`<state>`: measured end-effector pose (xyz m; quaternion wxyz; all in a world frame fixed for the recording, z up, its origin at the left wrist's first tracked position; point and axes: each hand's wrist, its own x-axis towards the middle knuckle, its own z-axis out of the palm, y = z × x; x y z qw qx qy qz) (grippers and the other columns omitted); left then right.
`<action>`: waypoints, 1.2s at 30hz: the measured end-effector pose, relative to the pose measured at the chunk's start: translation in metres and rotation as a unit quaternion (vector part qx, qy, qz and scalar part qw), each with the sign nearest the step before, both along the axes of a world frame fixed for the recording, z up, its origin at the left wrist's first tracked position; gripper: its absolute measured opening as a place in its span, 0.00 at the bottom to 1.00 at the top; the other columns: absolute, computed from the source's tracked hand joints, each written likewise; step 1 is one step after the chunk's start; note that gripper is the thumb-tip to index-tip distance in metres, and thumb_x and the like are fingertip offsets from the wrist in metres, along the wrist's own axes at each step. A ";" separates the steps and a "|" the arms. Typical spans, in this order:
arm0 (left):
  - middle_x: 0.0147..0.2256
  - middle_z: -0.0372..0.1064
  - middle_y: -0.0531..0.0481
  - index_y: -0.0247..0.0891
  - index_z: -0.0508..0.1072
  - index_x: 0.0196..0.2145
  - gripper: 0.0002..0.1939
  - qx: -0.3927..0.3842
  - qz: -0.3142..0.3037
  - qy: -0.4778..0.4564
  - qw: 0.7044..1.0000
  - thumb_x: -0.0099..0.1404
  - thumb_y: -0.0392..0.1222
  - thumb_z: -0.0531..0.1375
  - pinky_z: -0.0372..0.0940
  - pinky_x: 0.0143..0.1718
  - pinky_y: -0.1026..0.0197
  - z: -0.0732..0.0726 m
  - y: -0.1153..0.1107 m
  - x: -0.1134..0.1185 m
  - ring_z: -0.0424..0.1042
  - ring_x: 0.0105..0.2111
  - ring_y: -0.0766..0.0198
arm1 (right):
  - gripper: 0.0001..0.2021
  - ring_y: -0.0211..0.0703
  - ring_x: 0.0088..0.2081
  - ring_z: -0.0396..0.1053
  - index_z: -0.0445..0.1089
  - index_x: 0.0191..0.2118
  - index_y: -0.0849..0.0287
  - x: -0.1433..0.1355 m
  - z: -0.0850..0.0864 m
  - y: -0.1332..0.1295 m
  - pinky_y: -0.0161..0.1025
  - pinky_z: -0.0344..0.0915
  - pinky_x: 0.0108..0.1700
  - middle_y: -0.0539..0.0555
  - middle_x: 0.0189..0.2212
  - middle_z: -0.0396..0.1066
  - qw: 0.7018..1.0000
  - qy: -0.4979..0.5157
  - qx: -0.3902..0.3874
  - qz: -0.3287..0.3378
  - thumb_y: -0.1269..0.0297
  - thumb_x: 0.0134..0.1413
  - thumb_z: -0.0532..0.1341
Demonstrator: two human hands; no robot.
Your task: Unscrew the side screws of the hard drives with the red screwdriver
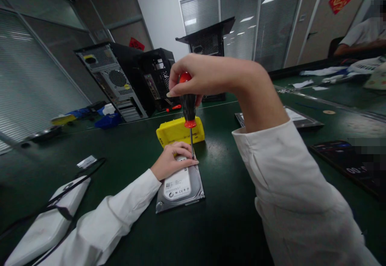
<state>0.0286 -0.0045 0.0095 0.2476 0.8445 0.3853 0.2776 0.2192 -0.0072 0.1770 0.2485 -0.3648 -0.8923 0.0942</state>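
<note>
Our right hand [193, 73] had its fingers wrapped round the top of a red-and-black screwdriver [189, 109], closed on the handle, with the wrist arched high over the work. The hard drive [178, 183] lay flat, label up, on the table directly before us, and the shaft ran down to its far right corner. Our left hand [172, 160] lay across the drive's far end, thumb and fingers close about the tip; we could not tell whether they pinched anything or only pressed, and they hid whatever the tip was seated in. To turn cleanly, we judged, we needed the shaft square to the cover, steady downward weight before any twist, and short turns from the fingers rather than the raised wrist. The left thumb sat near enough to the tip that a slip could have nicked it, so bracing the drive farther back seemed wiser. The dark green table [229, 221] gave a flat bed, though its smooth top might have let the drive swivel. A yellow bin [167, 134] stood just beyond our fingers, a phone [346, 163] lay to the right, and a white device [45, 234] crossed by a dark cable lay to the left. Behind rose a black computer tower [129, 77] with other cases beside it, then glass partitions [200, 14] with blinds and, at far right, a co-worker's white sleeve [358, 32].
</note>
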 end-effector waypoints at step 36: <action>0.33 0.69 0.49 0.37 0.79 0.26 0.07 0.002 -0.024 0.039 0.999 0.56 0.44 0.65 0.62 0.40 0.62 0.001 0.002 0.013 0.68 0.36 0.63 | 0.14 0.31 0.27 0.70 0.67 0.45 0.60 -0.008 0.007 0.002 0.23 0.60 0.25 0.50 0.34 0.71 0.995 -0.098 0.000 -0.024 0.56 0.58 0.56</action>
